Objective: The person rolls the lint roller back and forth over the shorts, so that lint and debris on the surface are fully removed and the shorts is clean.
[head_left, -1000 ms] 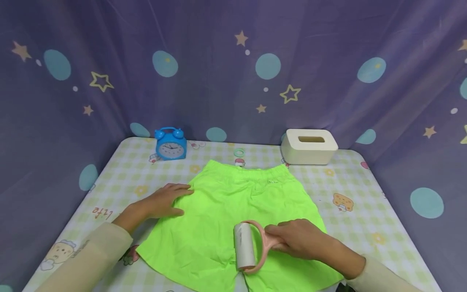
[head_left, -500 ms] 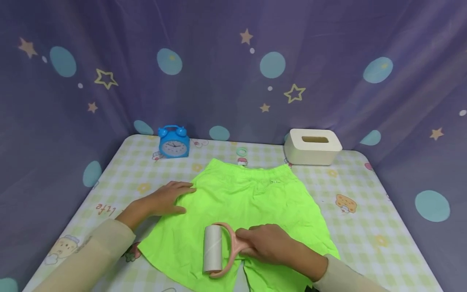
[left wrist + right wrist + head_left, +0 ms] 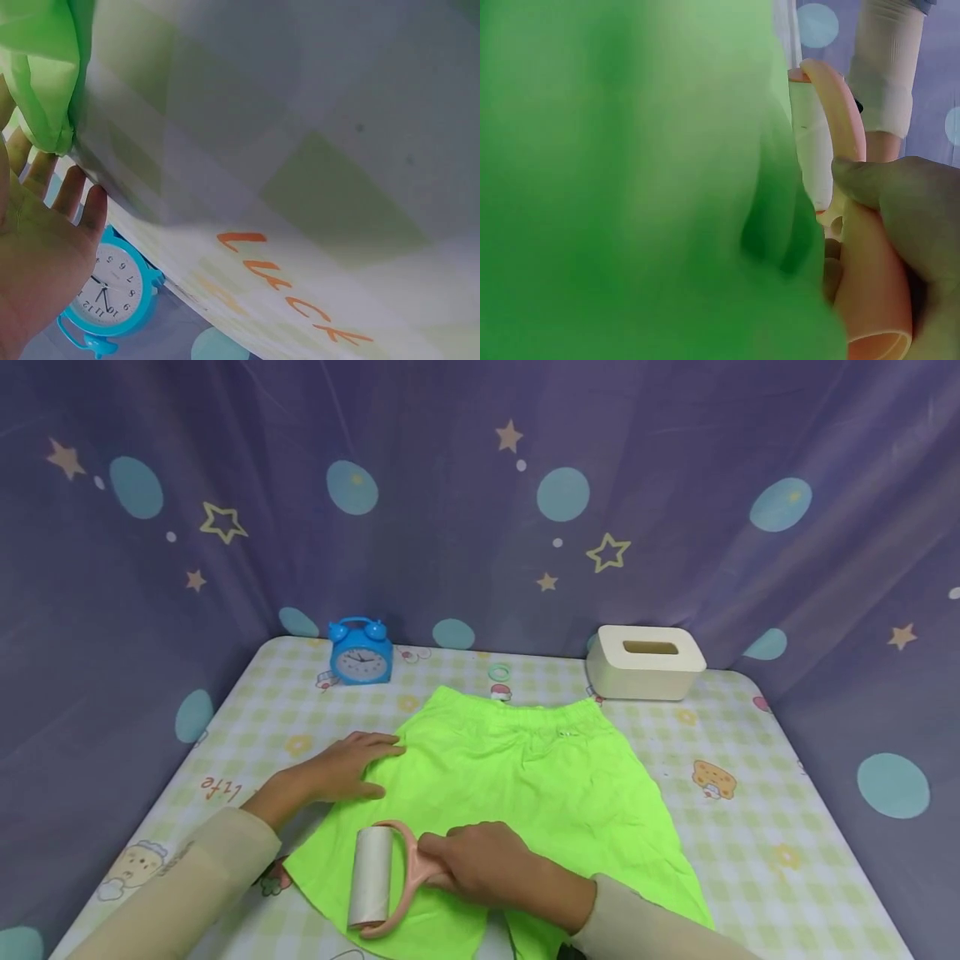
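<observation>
Neon green shorts (image 3: 555, 810) lie spread on the table, waistband toward the back. My right hand (image 3: 487, 864) grips the pink handle of a lint roller (image 3: 371, 877), its white paper roll lying over the shorts' left leg. The right wrist view shows the thumb and fingers wrapped round the hollow handle (image 3: 874, 277), the green cloth filling much of that view. My left hand (image 3: 348, 768) rests with extended fingers on the left edge of the shorts. In the left wrist view its fingers (image 3: 67, 195) touch the edge of the cloth.
A blue alarm clock (image 3: 362, 653) stands at the table's back left, and a cream tissue box (image 3: 645, 664) at the back right. Between them lies a small mint-green ring (image 3: 498, 672). A checkered cloth (image 3: 750, 843) covers the table. A purple patterned curtain (image 3: 450, 568) hangs behind and on both sides.
My right hand has moved the lint roller leftward across the shorts, from the middle to the left leg. The left hand has stayed in place on the cloth.
</observation>
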`<state>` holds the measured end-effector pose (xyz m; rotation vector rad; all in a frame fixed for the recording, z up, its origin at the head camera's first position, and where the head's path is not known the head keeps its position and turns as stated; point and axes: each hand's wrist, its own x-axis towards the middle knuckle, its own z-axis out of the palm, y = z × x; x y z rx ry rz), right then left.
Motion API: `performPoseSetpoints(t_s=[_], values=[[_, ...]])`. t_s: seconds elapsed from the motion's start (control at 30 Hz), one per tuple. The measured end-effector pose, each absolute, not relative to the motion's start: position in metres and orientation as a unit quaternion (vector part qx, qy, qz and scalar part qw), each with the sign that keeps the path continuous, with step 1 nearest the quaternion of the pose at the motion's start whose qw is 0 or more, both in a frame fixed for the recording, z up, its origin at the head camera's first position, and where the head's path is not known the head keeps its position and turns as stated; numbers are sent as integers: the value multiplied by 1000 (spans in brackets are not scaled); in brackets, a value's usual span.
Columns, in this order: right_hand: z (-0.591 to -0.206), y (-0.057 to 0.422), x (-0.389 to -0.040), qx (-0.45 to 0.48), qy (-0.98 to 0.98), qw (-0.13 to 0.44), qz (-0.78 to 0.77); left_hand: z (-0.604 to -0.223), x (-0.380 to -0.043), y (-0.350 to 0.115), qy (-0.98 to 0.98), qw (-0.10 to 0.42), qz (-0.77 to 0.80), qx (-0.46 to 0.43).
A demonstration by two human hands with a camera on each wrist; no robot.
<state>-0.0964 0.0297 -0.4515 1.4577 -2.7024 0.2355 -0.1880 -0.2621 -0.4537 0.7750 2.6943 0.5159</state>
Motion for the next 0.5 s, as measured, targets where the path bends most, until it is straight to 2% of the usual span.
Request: performPoseSetpoints(t_s=[0.5], values=[[-448, -27, -87, 462, -884, 44, 45, -456, -190, -262, 935, 132, 171, 281]])
